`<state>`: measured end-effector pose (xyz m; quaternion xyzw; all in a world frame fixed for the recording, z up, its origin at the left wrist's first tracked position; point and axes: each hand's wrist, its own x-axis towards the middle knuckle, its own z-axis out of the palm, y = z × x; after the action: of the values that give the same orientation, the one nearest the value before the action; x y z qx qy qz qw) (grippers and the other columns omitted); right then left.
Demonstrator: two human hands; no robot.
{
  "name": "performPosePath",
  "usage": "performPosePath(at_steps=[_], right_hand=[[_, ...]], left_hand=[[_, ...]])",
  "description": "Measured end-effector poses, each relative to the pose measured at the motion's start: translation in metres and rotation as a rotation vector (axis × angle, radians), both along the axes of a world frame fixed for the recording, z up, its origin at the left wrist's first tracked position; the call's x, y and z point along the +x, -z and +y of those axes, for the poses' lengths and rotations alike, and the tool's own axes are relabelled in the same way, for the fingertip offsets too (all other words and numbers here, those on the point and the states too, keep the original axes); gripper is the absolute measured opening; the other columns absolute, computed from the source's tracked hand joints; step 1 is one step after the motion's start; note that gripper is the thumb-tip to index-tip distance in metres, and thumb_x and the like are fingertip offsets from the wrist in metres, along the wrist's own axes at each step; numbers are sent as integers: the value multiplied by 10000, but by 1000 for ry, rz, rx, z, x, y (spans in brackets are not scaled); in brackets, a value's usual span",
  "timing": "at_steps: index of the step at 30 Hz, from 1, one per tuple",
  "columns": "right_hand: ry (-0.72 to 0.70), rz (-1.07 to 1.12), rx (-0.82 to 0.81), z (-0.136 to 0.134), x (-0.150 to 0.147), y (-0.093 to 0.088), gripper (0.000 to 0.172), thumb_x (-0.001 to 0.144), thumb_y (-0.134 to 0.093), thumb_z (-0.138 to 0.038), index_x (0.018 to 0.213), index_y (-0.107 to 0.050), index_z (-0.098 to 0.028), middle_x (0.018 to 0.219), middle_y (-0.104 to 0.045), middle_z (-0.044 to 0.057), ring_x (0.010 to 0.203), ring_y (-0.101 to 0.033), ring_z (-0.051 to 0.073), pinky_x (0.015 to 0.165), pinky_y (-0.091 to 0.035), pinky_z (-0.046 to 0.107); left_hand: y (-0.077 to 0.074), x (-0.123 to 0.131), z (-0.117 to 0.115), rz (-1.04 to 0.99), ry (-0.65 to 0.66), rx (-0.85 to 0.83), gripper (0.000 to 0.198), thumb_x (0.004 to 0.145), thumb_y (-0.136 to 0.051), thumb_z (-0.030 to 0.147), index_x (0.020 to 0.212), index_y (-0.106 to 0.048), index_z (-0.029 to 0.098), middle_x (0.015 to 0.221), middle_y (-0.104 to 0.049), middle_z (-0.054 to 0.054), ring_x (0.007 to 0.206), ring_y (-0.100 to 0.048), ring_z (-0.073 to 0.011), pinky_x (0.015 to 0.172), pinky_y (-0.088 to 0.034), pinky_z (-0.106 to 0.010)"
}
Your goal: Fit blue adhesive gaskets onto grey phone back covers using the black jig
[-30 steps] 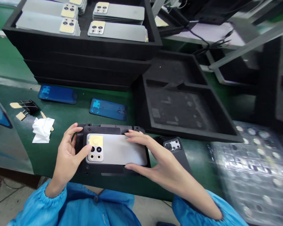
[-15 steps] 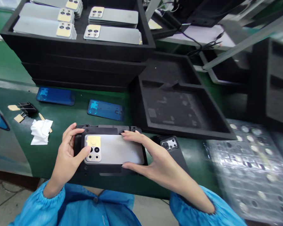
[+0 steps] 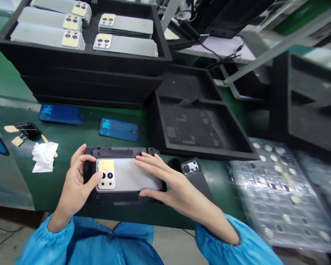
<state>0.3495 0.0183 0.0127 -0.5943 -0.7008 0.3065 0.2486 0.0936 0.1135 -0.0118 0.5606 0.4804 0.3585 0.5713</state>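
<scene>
Two hands (image 3: pixel 78 178) (image 3: pixel 176 186) on one phone back (image 3: pixel 125 175), one tissue (image 3: pixel 45 157)

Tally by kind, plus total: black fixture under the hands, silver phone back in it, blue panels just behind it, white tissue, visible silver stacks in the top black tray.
Black fixture: 1
Silver phone back: 1
Blue panels: 2
White tissue: 1
Silver stacks, visible: 5
Total: 10

Phone covers (image 3: pixel 127 46) stacked in a tray (image 3: pixel 93 60) show an electronics workshop.
</scene>
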Motion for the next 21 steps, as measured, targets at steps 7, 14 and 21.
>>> performPosePath(at_steps=[7, 14, 21], right_hand=[[-90, -178, -47, -2, -3, 11, 608, 981, -603, -490, 1547, -433, -350, 1668, -323, 90, 1562, -159, 390, 1215, -150, 734], [216, -423, 315, -30, -14, 29, 502, 992, -560, -513, 1445, -582, -299, 1735, -49, 101, 1562, 15, 471, 1169, -25, 816], [484, -569, 418, -15, -21, 25, 499, 1072, -357, -470, 1156, -741, -162, 1579, -466, 239, 1513, -343, 452, 1155, -177, 803]], left_hand=[[-2, 2, 2, -9, -14, -13, 329, 741, -815, 394, 924, -602, 222, 1632, -351, -155, 1494, -389, -350, 1130, -453, -439], [-2, 1, 4, -30, -24, -10, 362, 727, -842, 392, 915, -582, 224, 1639, -344, -160, 1537, -311, -331, 1185, -382, -425], [-2, 1, 7, -24, -33, 19, 369, 698, -852, 367, 911, -584, 230, 1644, -349, -158, 1521, -351, -315, 1166, -409, -415]])
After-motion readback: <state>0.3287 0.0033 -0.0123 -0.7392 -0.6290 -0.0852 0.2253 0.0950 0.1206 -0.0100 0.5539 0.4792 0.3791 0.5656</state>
